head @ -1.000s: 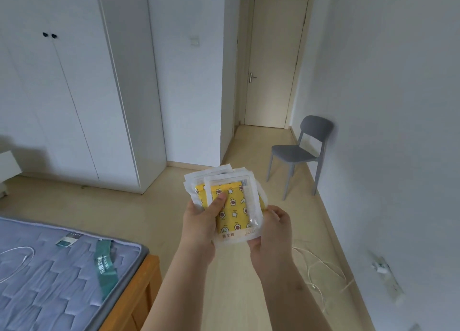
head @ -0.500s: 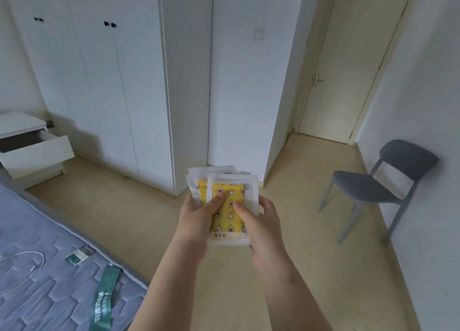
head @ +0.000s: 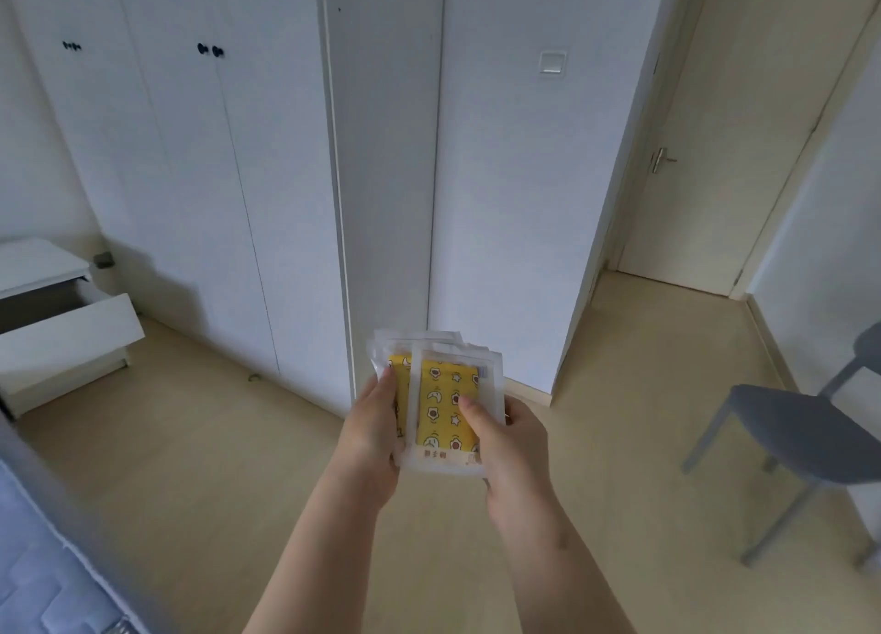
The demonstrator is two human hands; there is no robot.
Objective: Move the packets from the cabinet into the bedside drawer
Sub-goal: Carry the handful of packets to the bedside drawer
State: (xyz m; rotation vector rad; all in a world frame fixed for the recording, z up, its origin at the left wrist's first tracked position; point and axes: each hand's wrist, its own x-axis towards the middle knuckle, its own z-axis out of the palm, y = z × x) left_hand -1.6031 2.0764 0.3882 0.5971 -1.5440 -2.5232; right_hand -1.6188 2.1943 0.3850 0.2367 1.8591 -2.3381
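**Packet stack held in both hands, drawer open at frame left**

The packets (head: 445, 409) are held as a loose fanned stack at lower centre of the frame, above the floor, well apart from the bedside drawer (head: 71, 333). The left hand (head: 369, 435) is wrapped round the stack's left edge, fingers curled behind and thumb laid on the front. The right hand (head: 512, 447) pinches the lower right corner, with the thumb pressed on the yellow printed face and the fingers hidden behind.

A two-sided grip is judged to be used because the slippery wrappers slide over each other; the staggered top edges show that the stack is not squared.

The long axis of the packets runs bottom to top in the frame. The printed faces are turned to the camera, the text strip lies at the lower edge near the wrists, and the top edges point toward the cabinet (head: 214, 180), whose doors are seen closed.

The drawer is seen pulled out at mid left, so the carry is judged to be under way and nothing is placed yet.
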